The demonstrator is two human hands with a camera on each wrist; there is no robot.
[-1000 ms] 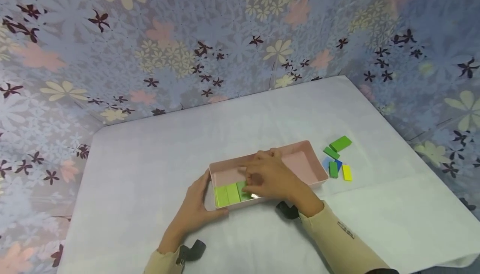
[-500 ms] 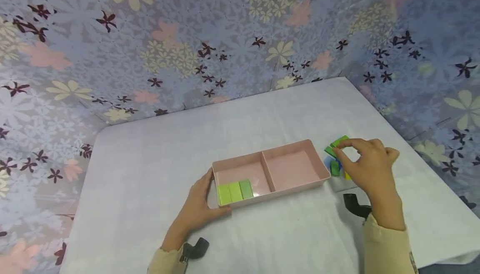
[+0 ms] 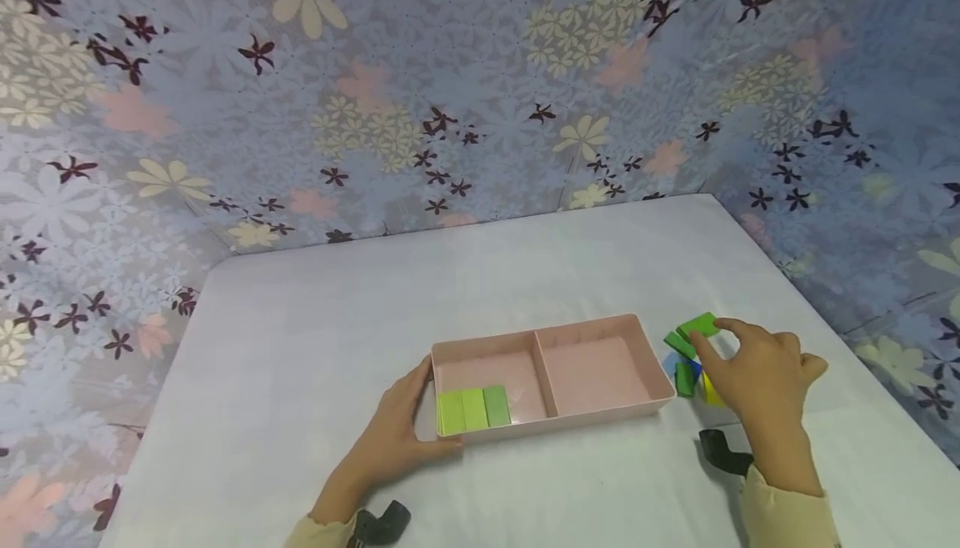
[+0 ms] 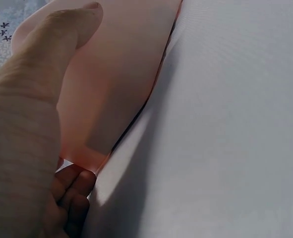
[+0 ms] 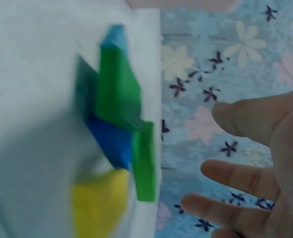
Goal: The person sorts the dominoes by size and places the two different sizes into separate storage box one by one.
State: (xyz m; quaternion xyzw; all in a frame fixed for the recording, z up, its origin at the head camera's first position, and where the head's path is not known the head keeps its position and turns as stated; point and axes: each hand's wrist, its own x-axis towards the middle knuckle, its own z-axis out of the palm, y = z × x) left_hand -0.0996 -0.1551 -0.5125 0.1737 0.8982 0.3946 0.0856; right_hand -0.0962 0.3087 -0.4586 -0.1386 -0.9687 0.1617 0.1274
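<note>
Past the right end of the pink tray [image 3: 596, 374], a bright green block [image 3: 697, 324] sits just off my fingers

My right hand [image 3: 772, 377] is the nearer one, over the right side of the counter [image 3: 585, 490]. Its fingers [image 3: 738, 330] are spread wide, thumb and index apart, and I see nothing between them in the right wrist view, where they look clear of the blocks. From my fingertips, the bright green block lies just to the left and slightly far. Its long axis slants from near left to far right, so I judge that a pinch would have to turn across that slant.

Crowding its near-left side is a narrow green block [image 3: 680, 344], slanted the other way. Nearer lies a dark green block [image 3: 684, 379], lengthwise near to far, among a blue block [image 3: 695, 367], a light blue block [image 3: 670, 363] and a yellow block [image 3: 712, 392] that my hand partly hides. My left hand [image 3: 393, 427], well apart, grips the tray's left end.
</note>
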